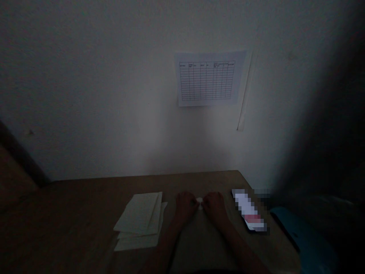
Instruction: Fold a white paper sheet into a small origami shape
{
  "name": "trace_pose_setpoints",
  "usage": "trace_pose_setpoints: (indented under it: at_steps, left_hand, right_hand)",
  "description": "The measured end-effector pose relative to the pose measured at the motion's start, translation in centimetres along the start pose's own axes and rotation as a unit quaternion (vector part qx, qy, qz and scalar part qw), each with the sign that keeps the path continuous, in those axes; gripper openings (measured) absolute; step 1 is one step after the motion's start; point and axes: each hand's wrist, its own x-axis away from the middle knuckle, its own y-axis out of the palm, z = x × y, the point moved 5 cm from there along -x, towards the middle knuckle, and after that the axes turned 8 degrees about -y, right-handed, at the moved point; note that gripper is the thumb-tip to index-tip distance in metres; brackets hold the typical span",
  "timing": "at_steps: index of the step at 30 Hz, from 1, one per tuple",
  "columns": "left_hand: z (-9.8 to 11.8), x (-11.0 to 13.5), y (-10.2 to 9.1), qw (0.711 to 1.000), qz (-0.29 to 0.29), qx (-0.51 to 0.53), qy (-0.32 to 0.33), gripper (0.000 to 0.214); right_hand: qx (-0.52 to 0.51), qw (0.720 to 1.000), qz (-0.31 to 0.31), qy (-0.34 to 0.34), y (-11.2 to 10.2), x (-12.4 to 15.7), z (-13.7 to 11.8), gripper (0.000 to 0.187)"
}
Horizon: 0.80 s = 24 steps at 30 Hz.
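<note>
In the dim head view both hands are close together over the table. My left hand [186, 206] is closed, its fingertips pinching the left side of a small white piece, seemingly paper [200, 201]. From the other side my right hand [216, 205] pinches the same piece, also with closed fingers. Most of the piece is hidden by the fingers, and its exact shape is too small and dark to tell. Left of my left hand lies a loose stack of pale paper sheets [139, 213], apart from it.
A brown table [80, 217] runs along a pale wall. At its right edge lies a phone [247, 209] with a lit, pixelated screen. Past that edge is a blue object, perhaps a chair [308, 236]. A printed table sheet [209, 82] hangs on the wall.
</note>
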Motion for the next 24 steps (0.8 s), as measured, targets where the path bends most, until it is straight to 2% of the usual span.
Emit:
trace_pose_setpoints:
  at_steps: [4, 12, 18, 24]
  left_hand:
    - [0.02, 0.10, 0.04, 1.000, 0.007, -0.009, -0.007, 0.011]
    - [-0.21, 0.29, -0.19, 0.999, 0.010, 0.038, 0.034, 0.018]
    - [-0.64, -0.07, -0.29, 1.000, 0.011, 0.022, -0.004, 0.014]
    - [-0.49, 0.15, -0.68, 1.000, -0.013, 0.005, -0.012, 0.016]
  right_hand:
    - [-0.004, 1.000, -0.006, 0.007, -0.05, 0.16, 0.03, 0.010]
    - [-0.062, 0.998, 0.001, 0.001, -0.01, 0.70, 0.17, 0.020]
    - [-0.058, 0.998, 0.002, 0.005, -0.25, 0.46, 0.01, 0.014]
    - [-0.069, 0.997, -0.023, -0.001, 0.05, 0.39, 0.48, 0.021]
